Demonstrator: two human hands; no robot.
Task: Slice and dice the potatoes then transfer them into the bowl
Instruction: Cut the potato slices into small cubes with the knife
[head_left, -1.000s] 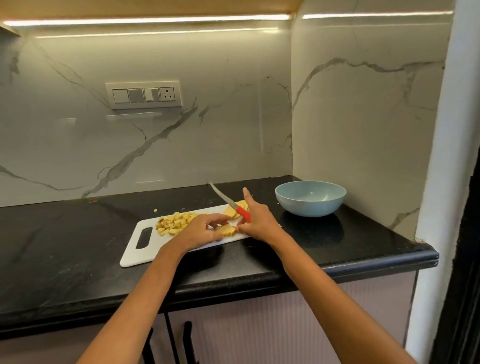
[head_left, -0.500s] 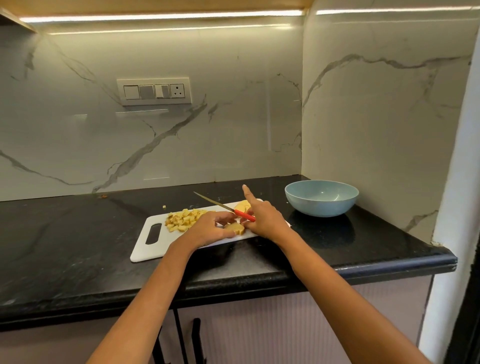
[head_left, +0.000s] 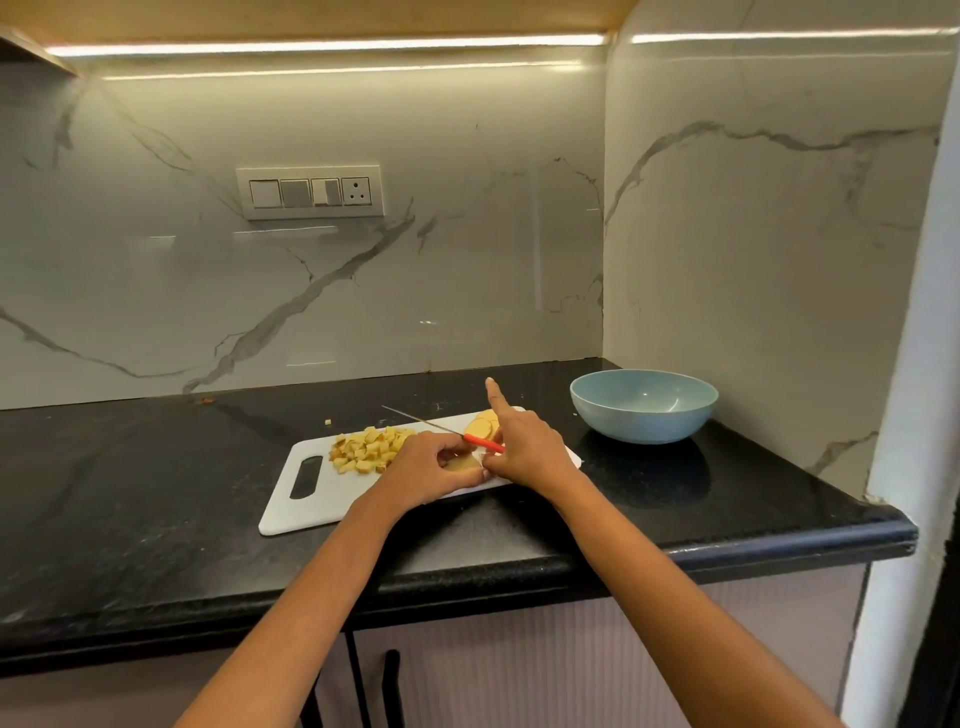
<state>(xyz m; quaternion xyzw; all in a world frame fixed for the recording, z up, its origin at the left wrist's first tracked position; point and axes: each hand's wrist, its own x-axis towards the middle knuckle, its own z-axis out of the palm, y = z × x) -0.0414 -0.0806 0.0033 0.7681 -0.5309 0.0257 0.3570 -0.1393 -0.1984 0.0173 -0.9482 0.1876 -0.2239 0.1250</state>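
Observation:
A white cutting board (head_left: 322, 493) lies on the black counter. Several diced potato cubes (head_left: 366, 449) are heaped on its middle. Potato slices (head_left: 480, 426) lie at its far right end. My left hand (head_left: 431, 467) curls its fingers around a potato slice (head_left: 465, 461) near the board's front edge. My right hand (head_left: 524, 447) grips the red-handled knife (head_left: 441, 428), index finger pointing up, blade lying low and pointing left over the board. The light blue bowl (head_left: 644, 408) stands to the right of the board, with nothing visible inside.
A stray potato bit (head_left: 328, 422) lies on the counter (head_left: 130, 493) behind the board. Marble walls close the back and right sides. A switch panel (head_left: 310, 191) sits on the back wall. Cabinet doors with black handles (head_left: 392, 686) are below the counter edge.
The knife blade has swung down and to the left, from pointing up and away to lying low over the board. Both hands stay together at the slice; the camera shifted slightly.

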